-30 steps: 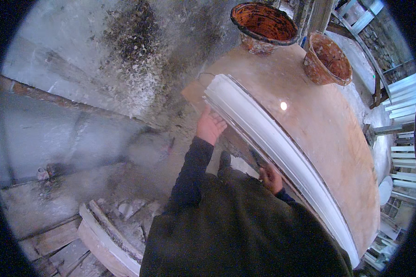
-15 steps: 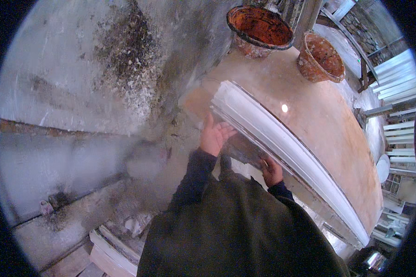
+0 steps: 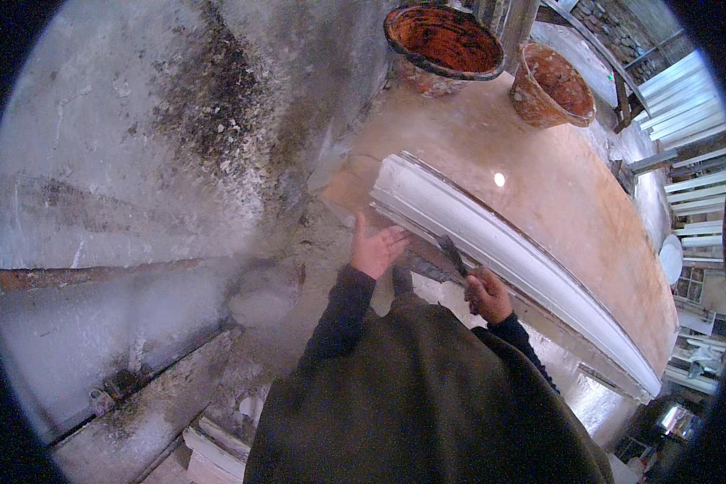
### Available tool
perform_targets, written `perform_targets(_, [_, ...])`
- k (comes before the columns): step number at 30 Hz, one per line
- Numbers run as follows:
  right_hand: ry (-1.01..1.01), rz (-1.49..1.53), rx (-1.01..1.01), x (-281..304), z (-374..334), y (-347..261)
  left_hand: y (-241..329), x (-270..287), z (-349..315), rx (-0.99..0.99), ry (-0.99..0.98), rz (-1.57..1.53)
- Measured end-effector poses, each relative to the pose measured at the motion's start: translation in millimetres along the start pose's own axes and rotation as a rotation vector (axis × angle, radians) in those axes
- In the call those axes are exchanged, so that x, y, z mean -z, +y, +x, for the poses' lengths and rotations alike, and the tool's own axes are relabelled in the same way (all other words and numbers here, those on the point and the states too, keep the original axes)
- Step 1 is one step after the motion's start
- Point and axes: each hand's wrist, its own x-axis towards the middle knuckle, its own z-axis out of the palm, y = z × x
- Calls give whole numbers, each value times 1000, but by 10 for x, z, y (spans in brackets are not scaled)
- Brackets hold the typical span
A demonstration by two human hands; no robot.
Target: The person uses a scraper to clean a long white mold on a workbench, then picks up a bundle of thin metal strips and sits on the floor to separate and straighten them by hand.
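Observation:
A long white plaster moulding (image 3: pixel 508 250) with ridges along its length lies at the near edge of the table, slanting from upper left to lower right. My right hand (image 3: pixel 488 296) is closed round a small, dark, flat-bladed scraper (image 3: pixel 452 254), whose blade points up and left toward the moulding's near side. The blade is too blurred to tell whether it touches. Just below the moulding's left end, my left hand (image 3: pixel 377 248) is open with fingers stretched and palm showing; nothing rests in it.
The moulding lies on a brownish tabletop (image 3: pixel 597 234). At the far side stand a dark-rimmed orange tub (image 3: pixel 427 77) and a plaster-spattered orange bucket (image 3: pixel 540 105). A stained grey wall (image 3: pixel 97 137) rises on the left. More white moulding (image 3: pixel 214 452) lies at lower left.
My right hand has risen and turned, bringing the scraper up into plain sight beside the moulding. My left hand stays open near the moulding's left end. The whole view has shifted slightly.

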Motion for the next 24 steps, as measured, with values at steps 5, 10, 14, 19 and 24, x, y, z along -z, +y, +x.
perform_targets(5, [-9,-94,-150,-5,232,-128,526,-274,-77,-52,299,141])
perform_targets(10, [-28,-485,389,-518,902,-217,968,-238,358,-94,285,707])
perform_targets(14, [-68,-778,458,-398,760,-511,1002,65,616,-197,191,972])
perform_targets(19, [37,-768,508,-587,946,-211,1002,-22,891,-415,57,1423])
perform_targets(24, [-73,-782,425,-573,584,-741,1198,-390,804,-318,72,1753])
